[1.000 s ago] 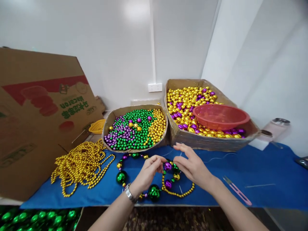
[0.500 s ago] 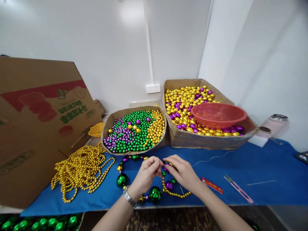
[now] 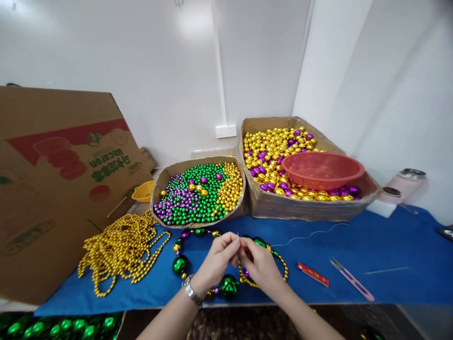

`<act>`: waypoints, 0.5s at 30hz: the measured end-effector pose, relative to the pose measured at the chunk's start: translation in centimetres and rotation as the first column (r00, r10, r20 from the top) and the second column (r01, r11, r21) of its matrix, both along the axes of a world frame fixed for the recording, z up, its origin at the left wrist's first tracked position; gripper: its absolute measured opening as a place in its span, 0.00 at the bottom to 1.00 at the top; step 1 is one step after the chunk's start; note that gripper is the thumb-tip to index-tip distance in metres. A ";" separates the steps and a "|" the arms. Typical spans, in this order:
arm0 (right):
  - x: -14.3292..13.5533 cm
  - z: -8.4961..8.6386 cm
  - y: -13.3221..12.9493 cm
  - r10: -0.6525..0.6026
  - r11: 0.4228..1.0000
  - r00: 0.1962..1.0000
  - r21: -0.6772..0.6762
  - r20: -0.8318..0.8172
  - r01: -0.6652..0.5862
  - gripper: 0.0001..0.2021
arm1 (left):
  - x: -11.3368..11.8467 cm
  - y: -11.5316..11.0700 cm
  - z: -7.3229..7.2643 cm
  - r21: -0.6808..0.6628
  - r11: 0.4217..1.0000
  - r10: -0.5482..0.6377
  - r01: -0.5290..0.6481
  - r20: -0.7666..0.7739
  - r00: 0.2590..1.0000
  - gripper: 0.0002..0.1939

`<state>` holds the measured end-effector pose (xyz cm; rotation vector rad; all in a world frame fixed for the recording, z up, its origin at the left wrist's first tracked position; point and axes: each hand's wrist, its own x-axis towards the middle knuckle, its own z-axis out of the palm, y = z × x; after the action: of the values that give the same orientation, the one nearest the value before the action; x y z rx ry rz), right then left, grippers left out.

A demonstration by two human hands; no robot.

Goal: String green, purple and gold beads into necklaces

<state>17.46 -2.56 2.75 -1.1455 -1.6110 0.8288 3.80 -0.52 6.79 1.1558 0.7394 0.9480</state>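
My left hand (image 3: 220, 257), with a metal watch on its wrist, is closed in a pinch at the table's front middle. My right hand (image 3: 259, 264) is pinched against its fingertips. A thin pale tip sticks up between them; the rest of what they hold is hidden. Around both hands lies a bead necklace (image 3: 180, 265) with large green balls and smaller gold and purple ones. Its right part, with a green ball (image 3: 260, 242) and a gold bead strand (image 3: 285, 269), runs behind and beside my right hand. A thin thread (image 3: 311, 233) trails off to the right.
A box of small beads (image 3: 198, 225) and a larger box (image 3: 300, 210) with a red basket (image 3: 322, 177) stand behind. Gold strands (image 3: 120, 250) lie left, near a carton (image 3: 63, 189). To the right are a red packet (image 3: 313, 274), pink snips (image 3: 357, 283) and a needle (image 3: 385, 271).
My right hand has moved down and left, its fingertips now meeting my left hand's. The necklace part beside it has shifted right, and a green ball shows behind the hand.
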 end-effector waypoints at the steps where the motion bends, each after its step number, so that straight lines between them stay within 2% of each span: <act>1: -0.2 -0.1 0.2 -0.017 1.000 1.000 0.014 0.007 0.017 0.08 | 0.0 -0.1 0.0 0.000 1.000 -0.007 0.007 -0.003 1.000 0.13; 6: 0.7 0.6 0.5 -0.046 0.999 0.999 0.014 -0.001 0.046 0.09 | -0.4 -0.2 0.2 0.002 1.000 0.017 -0.017 0.005 1.000 0.13; 10: 2.9 2.2 -0.3 0.003 0.999 0.998 -0.037 -0.069 -0.006 0.09 | -1.1 0.3 0.4 0.121 0.990 0.082 -0.068 -0.120 0.989 0.12; 13: 4.0 3.0 -0.8 0.038 0.994 0.981 -0.094 -0.190 -0.057 0.12 | -1.7 0.4 0.2 0.277 0.950 0.208 -0.145 -0.216 0.954 0.10; 15: 4.0 3.1 -0.9 0.028 0.991 0.953 -0.117 -0.300 -0.066 0.15 | -2.0 0.4 -0.3 0.313 0.921 0.301 -0.231 -0.197 0.933 0.09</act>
<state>21.50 -3.47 5.80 -1.0149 -1.3553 1.0930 1.82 -0.16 6.50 1.4673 1.0001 1.1852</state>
